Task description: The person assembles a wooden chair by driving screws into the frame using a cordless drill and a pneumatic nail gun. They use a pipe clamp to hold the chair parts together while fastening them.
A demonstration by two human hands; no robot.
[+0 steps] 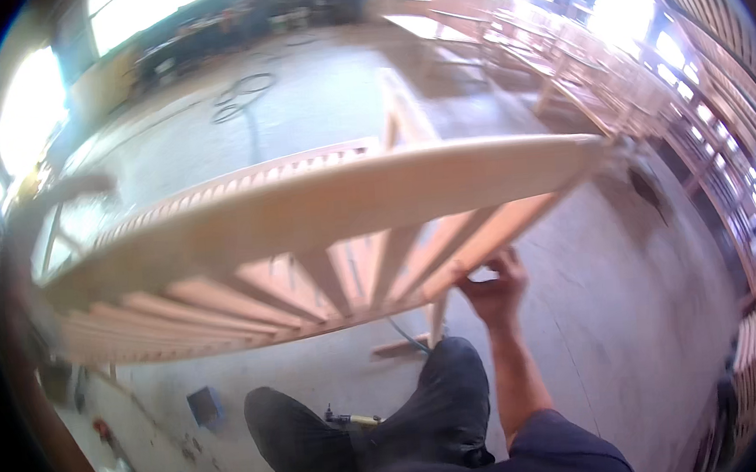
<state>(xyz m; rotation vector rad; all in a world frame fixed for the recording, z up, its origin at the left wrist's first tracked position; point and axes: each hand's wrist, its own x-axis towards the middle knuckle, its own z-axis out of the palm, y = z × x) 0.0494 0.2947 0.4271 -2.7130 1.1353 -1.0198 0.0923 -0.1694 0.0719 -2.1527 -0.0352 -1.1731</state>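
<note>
A pale wooden slatted bench back (331, 191) spans the view in front of me, with a broad curved top rail and several slats below it. My right hand (496, 291) is closed at its right end, thumb and fingers around the edge of the outer slat. From the lower left my left forearm (71, 459) reaches up along the left end of the piece. Blur and the dark rim hide my left hand's fingers. A wooden leg with a foot (403, 348) shows below the back, near my knee.
A yellow-green air tool (354, 418) lies on the floor between my legs. Left of it are a small blue box (205, 407) and scattered tools. A coiled hose (243, 91) lies farther off. Wooden furniture frames (550, 57) line the right side.
</note>
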